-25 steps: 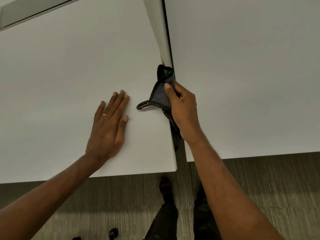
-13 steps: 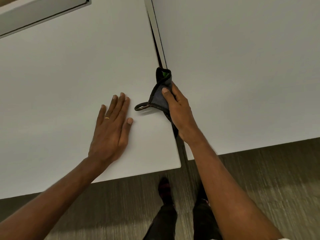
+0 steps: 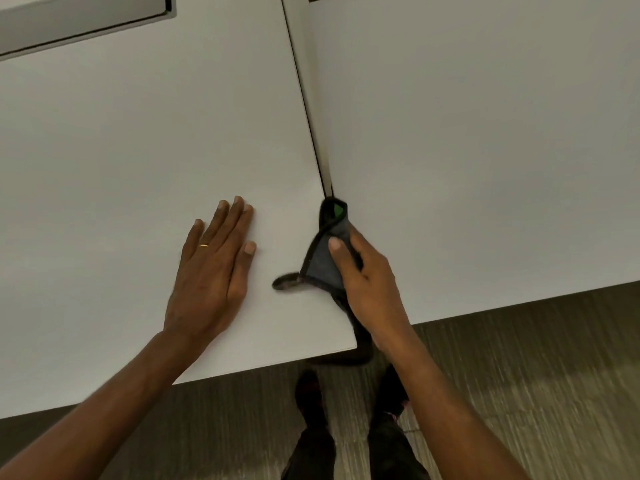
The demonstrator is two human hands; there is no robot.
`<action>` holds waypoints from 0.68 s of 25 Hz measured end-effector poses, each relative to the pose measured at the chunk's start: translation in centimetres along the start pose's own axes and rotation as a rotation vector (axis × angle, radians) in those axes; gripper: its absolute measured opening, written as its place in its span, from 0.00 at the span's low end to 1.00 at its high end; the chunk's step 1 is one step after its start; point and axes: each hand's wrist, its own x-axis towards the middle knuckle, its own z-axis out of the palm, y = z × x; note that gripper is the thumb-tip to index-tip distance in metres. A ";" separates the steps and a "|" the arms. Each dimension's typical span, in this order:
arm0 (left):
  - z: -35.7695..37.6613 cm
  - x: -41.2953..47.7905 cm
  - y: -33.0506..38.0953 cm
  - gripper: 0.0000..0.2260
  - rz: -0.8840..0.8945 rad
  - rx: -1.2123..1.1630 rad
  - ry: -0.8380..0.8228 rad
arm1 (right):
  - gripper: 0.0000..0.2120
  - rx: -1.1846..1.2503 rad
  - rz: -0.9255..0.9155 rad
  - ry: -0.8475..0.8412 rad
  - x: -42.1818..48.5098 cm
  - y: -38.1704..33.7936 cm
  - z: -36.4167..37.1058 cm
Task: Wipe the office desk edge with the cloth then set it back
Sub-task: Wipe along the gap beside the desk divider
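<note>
Two white desk tops sit side by side over a grey-brown carpet, parted by a narrow dark gap that runs away from the person. The left desk ends at a near corner just left of the right wrist; the right desk lies beyond the right hand.

The right hand is closed around the cloth, thumb pressed on its grey face, fingers wrapped behind and out of sight in the gap. The cloth is folded over the left desk's side edge. Its top loop, showing a green patch, stands just ahead of the thumb at the mouth of the gap. A dark-hemmed corner lies flat on the desk top to the left of the hand. A tail hangs below the wrist, past the near corner.

The left hand lies flat and open on the left desk, fingers together, holding nothing. It is near the cloth's loose corner but not touching it. A ring shows on one finger.

The governing relation: the edge to be wiped runs lengthwise along the gap, straight ahead of and behind the right hand. The stroke axis is therefore fore-and-aft, not sideways. The right hand is already on the edge. The left hand probably serves only as a brace. Wiping appears under way; the set-down is not yet done.
</note>
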 end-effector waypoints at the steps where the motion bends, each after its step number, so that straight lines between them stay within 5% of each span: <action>1: -0.1 0.1 0.0 0.27 0.001 0.012 -0.003 | 0.22 -0.055 -0.040 0.011 2.2 -0.5 0.3; 4: 0.0 0.2 0.4 0.28 0.019 0.054 -0.044 | 0.21 -0.119 -0.143 0.089 6.5 -1.4 1.0; 9: -0.3 1.6 0.5 0.31 0.086 0.001 -0.066 | 0.23 -0.154 -0.183 0.088 0.5 0.0 1.2; 17: -4.3 13.7 9.3 0.34 0.279 -0.380 0.164 | 0.22 -0.192 -0.236 0.088 4.0 -0.3 1.2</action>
